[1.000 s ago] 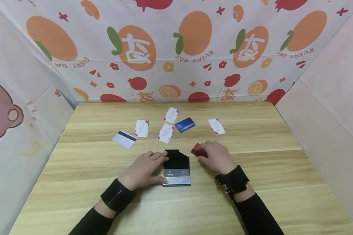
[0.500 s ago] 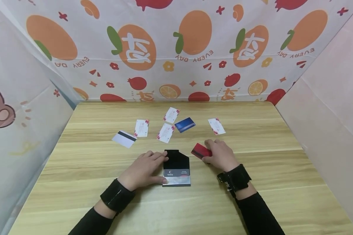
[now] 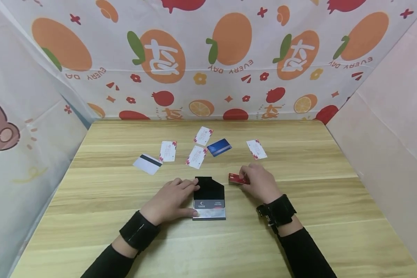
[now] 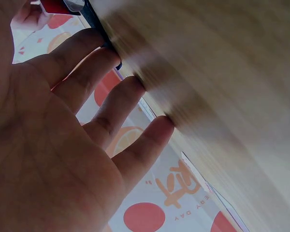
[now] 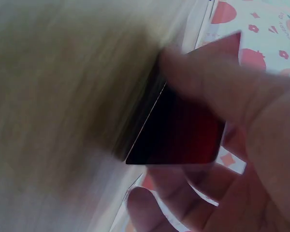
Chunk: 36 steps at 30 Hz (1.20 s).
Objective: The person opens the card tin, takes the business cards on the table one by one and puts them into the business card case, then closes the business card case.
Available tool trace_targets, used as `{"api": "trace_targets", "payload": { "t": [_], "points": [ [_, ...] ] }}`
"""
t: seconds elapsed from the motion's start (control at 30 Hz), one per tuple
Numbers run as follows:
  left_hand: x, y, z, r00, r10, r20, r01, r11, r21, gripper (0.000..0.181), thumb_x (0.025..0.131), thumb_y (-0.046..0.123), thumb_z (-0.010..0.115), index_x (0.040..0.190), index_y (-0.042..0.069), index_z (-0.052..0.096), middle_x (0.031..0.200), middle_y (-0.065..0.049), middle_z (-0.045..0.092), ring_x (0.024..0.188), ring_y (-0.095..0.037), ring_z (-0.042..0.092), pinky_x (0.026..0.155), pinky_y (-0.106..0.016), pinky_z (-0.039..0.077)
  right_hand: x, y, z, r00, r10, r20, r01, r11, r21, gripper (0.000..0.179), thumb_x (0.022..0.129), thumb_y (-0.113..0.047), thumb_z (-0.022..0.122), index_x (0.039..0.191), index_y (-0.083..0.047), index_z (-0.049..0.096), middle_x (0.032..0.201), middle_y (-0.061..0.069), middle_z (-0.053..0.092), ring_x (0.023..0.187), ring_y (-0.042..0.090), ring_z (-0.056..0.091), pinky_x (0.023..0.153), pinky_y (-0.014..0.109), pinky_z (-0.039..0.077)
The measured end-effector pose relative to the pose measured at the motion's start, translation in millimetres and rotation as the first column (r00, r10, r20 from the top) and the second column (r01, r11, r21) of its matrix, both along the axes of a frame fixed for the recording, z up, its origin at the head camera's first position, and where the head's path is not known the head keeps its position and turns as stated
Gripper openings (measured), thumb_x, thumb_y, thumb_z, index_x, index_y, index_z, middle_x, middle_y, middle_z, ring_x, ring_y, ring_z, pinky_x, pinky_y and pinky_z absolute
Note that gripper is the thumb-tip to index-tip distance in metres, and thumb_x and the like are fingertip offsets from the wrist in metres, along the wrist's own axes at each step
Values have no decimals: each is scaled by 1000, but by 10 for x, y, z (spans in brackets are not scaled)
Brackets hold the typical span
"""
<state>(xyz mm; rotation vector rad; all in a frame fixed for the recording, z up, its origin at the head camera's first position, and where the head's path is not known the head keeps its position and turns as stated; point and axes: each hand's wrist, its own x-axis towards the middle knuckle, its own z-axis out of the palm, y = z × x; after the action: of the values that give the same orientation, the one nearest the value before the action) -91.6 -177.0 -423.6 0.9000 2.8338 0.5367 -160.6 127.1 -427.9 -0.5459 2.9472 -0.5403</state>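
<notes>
A black card case [image 3: 210, 189] lies on the table with its flap folded back. A grey printed card [image 3: 213, 204] shows in its pocket. My left hand [image 3: 168, 202] rests along the case's left side, thumb at the lower corner and fingertips at the flap; in the left wrist view its fingers [image 4: 128, 92] are loosely extended. Right of the case, my right hand [image 3: 262, 183] pinches a red card [image 3: 237, 178] between thumb and fingers. In the right wrist view this red card [image 5: 193, 137] stands tilted up, one long edge at or near the tabletop.
Beyond the hands lie several white cards with red floral corners, one of them at the right [image 3: 256, 149]. A blue card [image 3: 219, 147] lies between them. At the left is a white card with a black stripe [image 3: 148, 164]. A fruit-printed cloth [image 3: 246, 85] hangs behind the table.
The right hand first shifts slightly right, uncovering more of the red card, then tips the card from lying flat to standing on edge. The left hand and case stay put.
</notes>
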Motion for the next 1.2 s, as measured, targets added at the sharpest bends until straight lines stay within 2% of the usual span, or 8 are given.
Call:
{"api": "trace_targets", "payload": {
  "t": [0.1, 0.17, 0.37, 0.57, 0.7, 0.97, 1.2],
  "points": [
    [-5, 1, 5, 1000, 0, -1, 0, 1000, 2, 73, 81, 53, 77, 135, 7, 61, 146, -10, 54, 116, -29, 53, 98, -51, 44, 5, 13, 7, 998, 22, 53, -23, 1000, 6, 35, 71, -40, 90, 91, -22, 67, 87, -3, 55, 83, 18, 49, 68, 33, 40],
    [-4, 0, 9, 1000, 2, 3, -2, 1000, 5, 73, 81, 53, 77, 135, 7, 61, 146, -10, 54, 117, -29, 53, 99, -51, 44, 9, 21, 14, 997, 33, 69, -34, 999, 8, 40, 69, -46, 90, 92, -21, 68, 89, -3, 55, 85, 18, 48, 69, 33, 41],
    [1, 1, 13, 1000, 4, 8, -4, 1000, 4, 73, 81, 53, 77, 135, 7, 61, 146, -10, 54, 117, -29, 53, 99, -52, 44, 9, 41, 17, 997, 25, 73, -23, 999, -24, 47, 70, -39, 91, 104, -17, 68, 96, -1, 57, 91, 20, 50, 76, 36, 45],
    [-7, 3, 13, 1000, 5, 18, -5, 1000, 2, 74, 81, 53, 77, 136, 7, 61, 147, -10, 53, 118, -30, 53, 100, -52, 43, -29, 92, 36, 990, -2, 142, 7, 999, -36, 62, 73, -34, 90, 126, -16, 63, 112, 5, 64, 99, 23, 54, 87, 43, 49],
    [-17, -4, 7, 1000, 8, 24, -8, 1000, 2, 74, 81, 54, 77, 137, 8, 60, 147, -10, 53, 119, -30, 52, 101, -52, 43, -43, 99, 44, 986, -4, 164, 9, 1000, -28, 64, 74, -33, 89, 130, -15, 62, 111, 5, 64, 97, 22, 54, 87, 42, 48],
    [-7, -18, 3, 999, 13, 33, -13, 1000, 5, 73, 81, 53, 77, 136, 8, 61, 147, -10, 53, 120, -31, 52, 101, -53, 43, -27, 69, 44, 990, -15, 141, 22, 999, -45, 49, 76, -25, 88, 120, -14, 69, 98, 2, 56, 94, 22, 47, 78, 36, 44],
    [-4, -14, 17, 1000, 5, 19, -5, 1000, 3, 73, 81, 54, 76, 136, 8, 61, 147, -10, 53, 119, -31, 53, 101, -53, 43, -12, 51, 73, 1000, -28, -10, 27, 995, -98, 15, 88, -13, 74, 102, -18, 71, 99, 0, 56, 95, 22, 49, 79, 36, 44]
  ]
}}
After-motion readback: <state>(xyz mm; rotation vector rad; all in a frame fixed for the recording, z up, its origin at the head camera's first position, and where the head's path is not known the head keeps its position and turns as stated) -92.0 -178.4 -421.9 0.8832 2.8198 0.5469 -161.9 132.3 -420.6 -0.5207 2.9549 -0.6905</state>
